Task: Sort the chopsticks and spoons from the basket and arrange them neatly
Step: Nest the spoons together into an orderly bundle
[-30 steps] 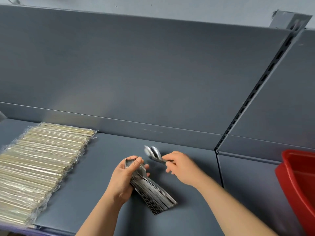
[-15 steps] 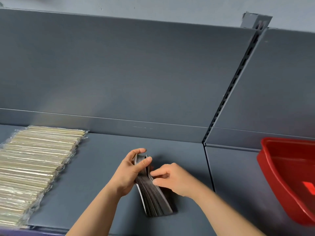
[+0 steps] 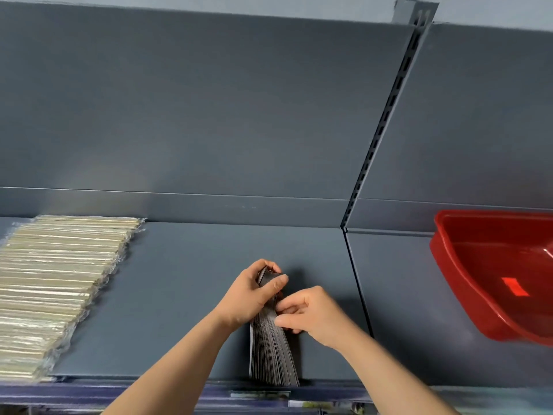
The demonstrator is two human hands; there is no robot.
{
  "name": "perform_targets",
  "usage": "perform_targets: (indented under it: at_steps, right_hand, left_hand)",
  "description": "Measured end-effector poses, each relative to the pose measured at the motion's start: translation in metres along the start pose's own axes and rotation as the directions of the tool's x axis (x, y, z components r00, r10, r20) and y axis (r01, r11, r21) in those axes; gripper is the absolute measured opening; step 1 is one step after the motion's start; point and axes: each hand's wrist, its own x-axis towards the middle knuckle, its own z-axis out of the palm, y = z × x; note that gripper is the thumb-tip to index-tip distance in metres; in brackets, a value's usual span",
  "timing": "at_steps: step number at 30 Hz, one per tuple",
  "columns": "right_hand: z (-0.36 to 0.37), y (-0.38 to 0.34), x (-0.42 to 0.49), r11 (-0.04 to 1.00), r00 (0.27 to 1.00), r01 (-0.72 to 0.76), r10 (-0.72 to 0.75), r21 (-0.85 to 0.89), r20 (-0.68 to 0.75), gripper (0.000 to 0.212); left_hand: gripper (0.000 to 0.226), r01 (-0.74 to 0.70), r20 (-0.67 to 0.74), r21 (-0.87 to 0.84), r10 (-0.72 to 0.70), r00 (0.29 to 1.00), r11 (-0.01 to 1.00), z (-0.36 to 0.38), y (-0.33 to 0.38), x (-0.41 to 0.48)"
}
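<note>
Right hand (image 3: 314, 317) has brought its single spoon onto the spoons (image 3: 272, 354)
Left hand (image 3: 254, 292) curls round the bowl end, right pinches mid-stack; they sit on the shelf (image 3: 185, 280), long axis front-to-back, handles at the front edge

the spoons (image 3: 270, 351) are lying on the shelf (image 3: 179, 280), with the left hand (image 3: 248, 295) gripping their twelve o'clock end and the right hand (image 3: 314, 316) pinching their three o'clock side. the chopsticks (image 3: 59, 289) are lying at nine o'clock, the basket (image 3: 449, 265) at three.
</note>
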Motion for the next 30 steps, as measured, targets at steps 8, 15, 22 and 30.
perform_targets:
  at_steps: [8,15,22,30]
  right_hand:
    - [-0.001,0.004,-0.004,0.993,0.998,0.056,-0.058,-0.104,-0.019,0.027]
    - [0.002,0.016,-0.002,0.968,0.991,0.091,-0.111,-0.235,-0.072,0.025]
    - [0.003,0.024,-0.005,0.969,0.987,0.101,-0.127,-0.226,-0.103,0.019]
    - [0.003,0.023,-0.009,0.955,0.976,0.122,-0.164,-0.269,-0.14,0.023]
  left_hand:
    - [0.023,-0.091,-0.124,0.317,0.137,0.983,0.944,0.008,-0.007,-0.002]
    - [0.053,-0.13,-0.082,0.666,0.246,0.966,0.734,0.004,-0.014,-0.001]
    - [0.056,-0.12,-0.036,0.666,0.192,0.981,0.736,-0.009,-0.019,-0.003]
    - [0.044,-0.07,0.029,0.629,0.066,0.997,0.775,-0.022,-0.01,-0.006]
